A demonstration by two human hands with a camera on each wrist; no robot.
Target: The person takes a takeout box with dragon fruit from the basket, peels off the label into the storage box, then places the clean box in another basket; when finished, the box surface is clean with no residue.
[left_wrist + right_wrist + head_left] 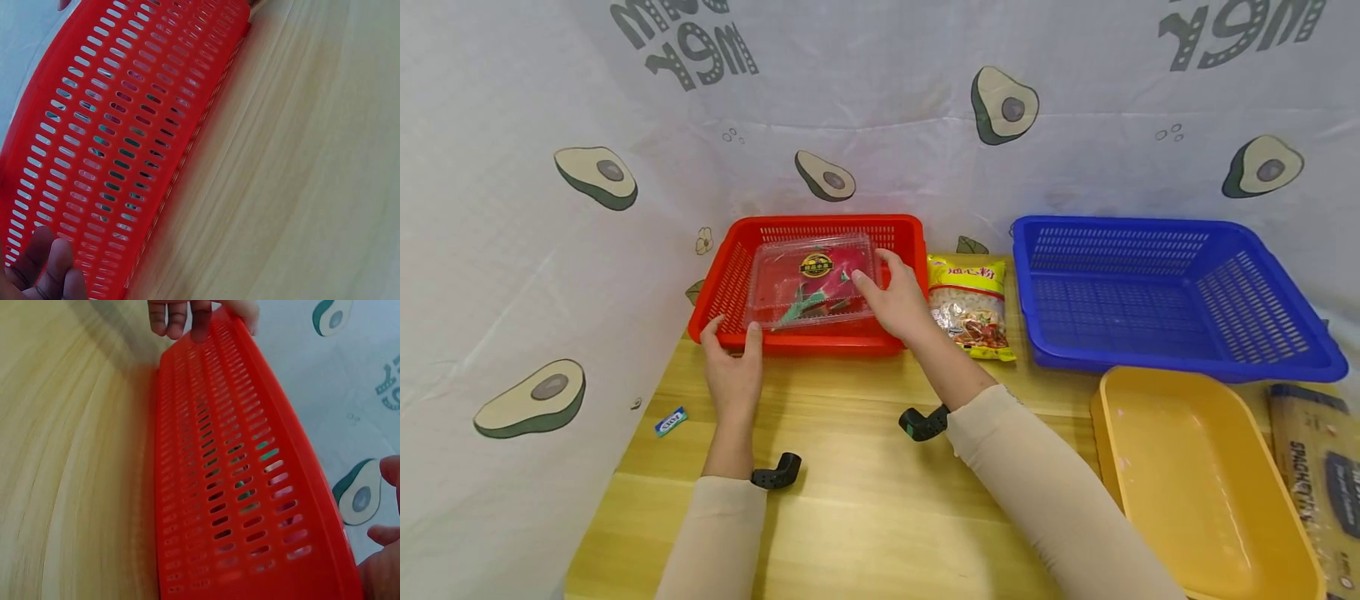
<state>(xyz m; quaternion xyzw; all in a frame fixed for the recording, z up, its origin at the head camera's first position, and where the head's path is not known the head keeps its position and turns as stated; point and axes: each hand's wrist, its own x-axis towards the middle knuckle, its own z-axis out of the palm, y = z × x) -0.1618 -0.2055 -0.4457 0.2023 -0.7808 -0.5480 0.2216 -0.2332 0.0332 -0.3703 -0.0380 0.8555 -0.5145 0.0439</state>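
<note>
A clear plastic fruit box [775, 287] with a black and gold label lies in the red basket [822, 343], showing deep pink and green, apparently dragon fruit. At the basket's front left corner is my left hand [733, 367], thumb and index finger spread apart at the rim by the box's near corner. Its other fingers [59, 262] bend loosely beside the slotted outer wall. My right hand [897, 304] reaches over the basket's right part, thumb at the box's right edge and index finger extended beyond it. A gap shows between that thumb and finger in the right wrist view.
A yellow macaroni bag [972, 308] stands right of the red basket. Farther right are a blue basket [1150, 367], a yellow tub [1198, 467] and a spaghetti pack [1318, 483]. A small blue-green packet [671, 421] lies left on the wooden table [850, 500]. Behind hangs an avocado-print cloth [910, 142].
</note>
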